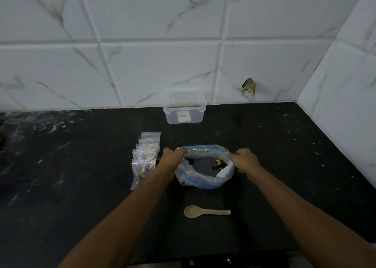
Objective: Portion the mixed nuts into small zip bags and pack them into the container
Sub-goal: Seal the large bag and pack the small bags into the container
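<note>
On a black counter [264,145], the left hand [173,156] and right hand [245,159] each pinch opposite sides of a large plastic bag's [203,181] rim, holding it wide open. A few nuts [219,164] remain inside. Small bags [145,156] holding nuts lie stacked just left. A clear tub [184,110] stands behind by the wall, a spoon [205,211] in front.
</note>
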`<state>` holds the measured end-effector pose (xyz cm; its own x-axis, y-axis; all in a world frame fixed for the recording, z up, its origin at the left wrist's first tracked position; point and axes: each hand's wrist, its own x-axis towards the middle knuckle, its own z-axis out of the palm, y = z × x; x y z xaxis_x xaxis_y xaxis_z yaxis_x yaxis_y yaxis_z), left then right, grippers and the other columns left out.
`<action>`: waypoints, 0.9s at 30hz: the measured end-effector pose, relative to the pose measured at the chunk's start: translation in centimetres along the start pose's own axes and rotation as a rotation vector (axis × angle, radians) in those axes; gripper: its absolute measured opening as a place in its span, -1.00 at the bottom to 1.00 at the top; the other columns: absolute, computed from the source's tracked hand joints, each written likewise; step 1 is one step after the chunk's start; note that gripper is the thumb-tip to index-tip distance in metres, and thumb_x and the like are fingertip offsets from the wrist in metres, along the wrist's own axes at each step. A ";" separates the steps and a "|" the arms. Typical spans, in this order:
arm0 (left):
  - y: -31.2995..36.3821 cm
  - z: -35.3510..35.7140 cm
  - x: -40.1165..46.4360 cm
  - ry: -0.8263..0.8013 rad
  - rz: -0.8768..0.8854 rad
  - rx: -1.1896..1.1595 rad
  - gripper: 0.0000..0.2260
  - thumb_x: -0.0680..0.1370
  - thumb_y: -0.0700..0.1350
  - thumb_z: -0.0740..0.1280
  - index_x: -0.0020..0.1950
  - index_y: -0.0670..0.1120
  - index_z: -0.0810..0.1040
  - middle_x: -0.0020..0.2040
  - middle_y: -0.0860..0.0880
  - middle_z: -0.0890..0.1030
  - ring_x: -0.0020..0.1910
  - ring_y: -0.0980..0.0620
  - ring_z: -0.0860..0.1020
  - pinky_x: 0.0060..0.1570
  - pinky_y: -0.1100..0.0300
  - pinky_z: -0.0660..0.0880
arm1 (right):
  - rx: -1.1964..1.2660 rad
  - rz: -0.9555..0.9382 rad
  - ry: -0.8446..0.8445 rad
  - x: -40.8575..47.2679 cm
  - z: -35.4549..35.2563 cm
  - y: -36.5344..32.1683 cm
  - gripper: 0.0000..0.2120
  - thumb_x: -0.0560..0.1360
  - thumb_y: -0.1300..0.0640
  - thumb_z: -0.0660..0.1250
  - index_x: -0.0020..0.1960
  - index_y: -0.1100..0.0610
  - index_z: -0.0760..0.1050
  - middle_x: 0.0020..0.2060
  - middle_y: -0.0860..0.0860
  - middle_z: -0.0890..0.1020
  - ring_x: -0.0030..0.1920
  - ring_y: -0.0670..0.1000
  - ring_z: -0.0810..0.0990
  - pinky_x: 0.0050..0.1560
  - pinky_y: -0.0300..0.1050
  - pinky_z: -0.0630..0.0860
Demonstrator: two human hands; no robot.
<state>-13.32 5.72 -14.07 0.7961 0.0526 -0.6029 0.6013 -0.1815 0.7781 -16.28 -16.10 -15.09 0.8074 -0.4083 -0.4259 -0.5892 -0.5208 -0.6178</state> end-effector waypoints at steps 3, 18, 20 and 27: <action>-0.1 0.2 0.1 -0.061 -0.108 -0.074 -0.37 0.55 -0.04 0.37 0.52 -0.10 0.15 0.37 -0.23 0.38 0.14 -0.18 0.50 -0.30 0.03 0.49 | 0.109 0.050 -0.085 -0.2 0.7 0.3 -0.76 0.55 0.09 0.32 0.12 0.23 0.52 0.03 0.13 0.58 0.04 0.09 0.59 0.00 0.00 0.61; -0.6 -1.1 2.5 -0.089 -0.254 -0.372 -0.56 0.61 0.19 0.19 0.24 -0.15 0.50 0.10 -0.22 0.59 0.09 -0.22 0.57 0.15 -0.17 0.53 | 0.724 0.189 -0.426 -0.6 -1.8 -0.1 -0.72 0.49 0.08 0.40 0.15 0.19 0.53 0.06 0.16 0.63 0.10 0.15 0.60 0.08 0.11 0.57; -0.5 -1.5 2.5 -0.143 -0.263 -0.387 -0.58 0.60 0.15 0.26 0.22 -0.17 0.50 0.10 -0.23 0.58 0.06 -0.22 0.57 0.02 -0.16 0.56 | 0.780 0.184 -0.437 -0.2 -2.3 0.3 -0.70 0.50 0.07 0.39 0.17 0.18 0.53 0.08 0.16 0.62 0.10 0.13 0.59 0.04 0.06 0.57; 0.5 -2.5 2.4 -0.328 -0.246 -0.266 -0.51 0.39 -0.09 0.50 0.27 -0.20 0.51 0.19 -0.23 0.59 0.13 -0.20 0.58 -0.07 -0.11 0.59 | 0.634 0.147 -0.302 0.4 -3.0 0.5 -0.83 0.51 0.27 0.34 0.09 0.22 0.56 0.02 0.15 0.65 -0.04 0.08 0.60 -0.10 -0.06 0.54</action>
<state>-11.00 8.18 -14.70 0.5903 -0.2579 -0.7649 0.7995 0.0568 0.5979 -16.36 -18.74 -13.58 0.7484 -0.1675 -0.6417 -0.6352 0.0971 -0.7662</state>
